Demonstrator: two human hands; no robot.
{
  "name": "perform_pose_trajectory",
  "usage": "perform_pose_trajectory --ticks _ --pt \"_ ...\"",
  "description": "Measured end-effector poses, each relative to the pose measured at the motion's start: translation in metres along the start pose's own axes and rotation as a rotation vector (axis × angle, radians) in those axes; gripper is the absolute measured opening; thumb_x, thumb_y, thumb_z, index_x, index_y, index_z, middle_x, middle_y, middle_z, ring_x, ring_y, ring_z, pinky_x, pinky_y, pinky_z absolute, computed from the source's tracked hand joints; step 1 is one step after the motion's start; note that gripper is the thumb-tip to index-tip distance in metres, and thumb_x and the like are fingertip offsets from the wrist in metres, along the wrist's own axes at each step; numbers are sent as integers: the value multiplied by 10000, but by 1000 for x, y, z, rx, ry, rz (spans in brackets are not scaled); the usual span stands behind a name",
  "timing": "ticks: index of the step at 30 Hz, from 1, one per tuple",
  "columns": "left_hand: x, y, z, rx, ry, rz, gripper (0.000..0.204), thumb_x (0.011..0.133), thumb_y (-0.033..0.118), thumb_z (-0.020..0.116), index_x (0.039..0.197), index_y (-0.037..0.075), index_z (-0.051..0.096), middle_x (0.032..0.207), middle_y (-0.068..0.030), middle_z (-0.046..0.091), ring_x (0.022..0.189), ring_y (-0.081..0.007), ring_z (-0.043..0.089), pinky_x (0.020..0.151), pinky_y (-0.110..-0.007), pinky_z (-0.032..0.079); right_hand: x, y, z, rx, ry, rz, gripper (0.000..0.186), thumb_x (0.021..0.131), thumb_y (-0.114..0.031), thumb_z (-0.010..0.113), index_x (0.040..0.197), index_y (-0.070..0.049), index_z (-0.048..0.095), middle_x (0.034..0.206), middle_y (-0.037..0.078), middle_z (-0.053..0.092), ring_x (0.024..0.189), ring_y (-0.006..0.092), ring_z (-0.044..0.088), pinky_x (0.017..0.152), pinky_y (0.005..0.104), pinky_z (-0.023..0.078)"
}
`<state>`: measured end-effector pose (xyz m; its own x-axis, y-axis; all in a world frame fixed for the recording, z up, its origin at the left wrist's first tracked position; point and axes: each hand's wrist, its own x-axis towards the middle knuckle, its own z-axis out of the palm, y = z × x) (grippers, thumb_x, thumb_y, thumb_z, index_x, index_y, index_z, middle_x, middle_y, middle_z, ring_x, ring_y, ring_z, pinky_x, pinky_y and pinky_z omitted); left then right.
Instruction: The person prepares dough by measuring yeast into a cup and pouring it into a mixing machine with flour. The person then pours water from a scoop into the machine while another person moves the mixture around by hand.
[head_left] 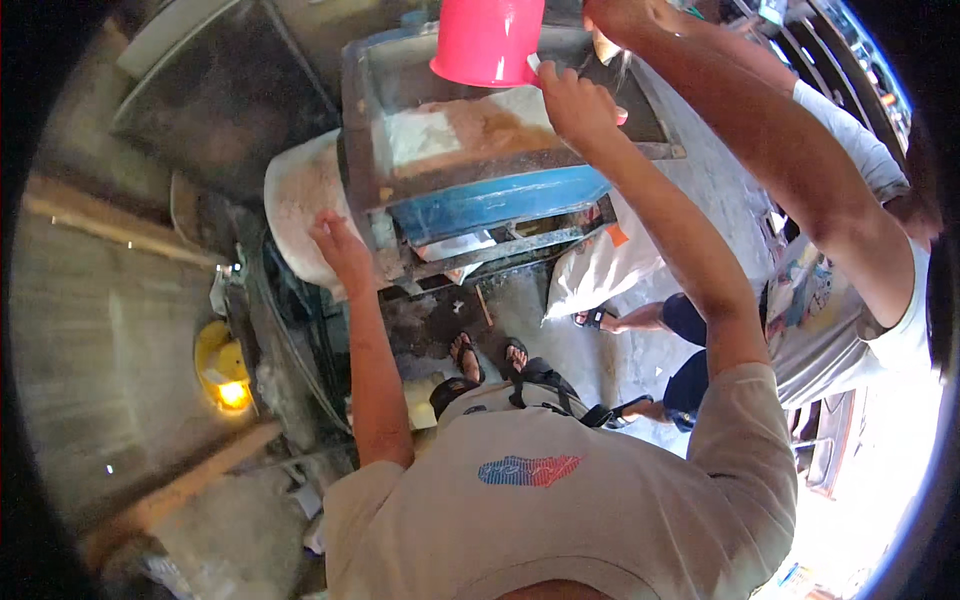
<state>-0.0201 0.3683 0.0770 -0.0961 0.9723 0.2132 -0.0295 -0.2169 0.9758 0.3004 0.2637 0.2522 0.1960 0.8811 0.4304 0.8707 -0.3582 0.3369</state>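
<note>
Shirt [550, 525], then pink dipper [490, 40], rim downward.

A white sack [600, 275] and thin stick [485, 306] are being supported by the concrete floor [592, 375]; pale material [425, 137] is being held in the open hopper [530, 162].

The round pink plastic vessel [489, 42] is cut off by the frame's upper edge, its inside hidden.

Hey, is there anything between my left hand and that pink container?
Yes: in this view, the near left corner of the open bin lies between your left hand and the pink container. Depth is hard to judge.
</note>
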Motion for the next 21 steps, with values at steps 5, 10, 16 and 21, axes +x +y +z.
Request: perform_pose_trajectory --ticks 5,10,16,21 --pt "-130 -59 -98 269 61 -233 582 931 465 422 1247 -23 418 1168 -209 496 1012 -386 503 897 -466 365 7 -19 -7 222 -148 -25 287 819 -127 497 1077 -60 392 894 172 605 785 375 634 636 476 516" --pt "-326 -120 -234 562 -10 -757 542 896 397 498 1245 -11 432 1110 -213 525 1001 -364 501 833 -459 394 -6 -59 -39 489 -68 -118 293 819 -168 514 1053 -4 446 875 237 599 803 402 611 691 475 504" --pt "-617 -153 -308 -182 706 -965 256 891 265 516 1033 52 516 767 -30 554 586 -153 539 475 -304 446 -114 -150 -81 1323 -276 -352 277 899 -222 526 1056 -21 420 704 176 575 614 309 598 556 379 468" --pt "-679 -88 -268 -154 961 -932 263 887 332 558 940 74 551 764 -16 540 598 -89 515 506 -252 424 -280 -253 -41 1711 -1059 -465 321 883 -180 561 1138 -37 429 765 73 580 598 124 578 503 275 494"
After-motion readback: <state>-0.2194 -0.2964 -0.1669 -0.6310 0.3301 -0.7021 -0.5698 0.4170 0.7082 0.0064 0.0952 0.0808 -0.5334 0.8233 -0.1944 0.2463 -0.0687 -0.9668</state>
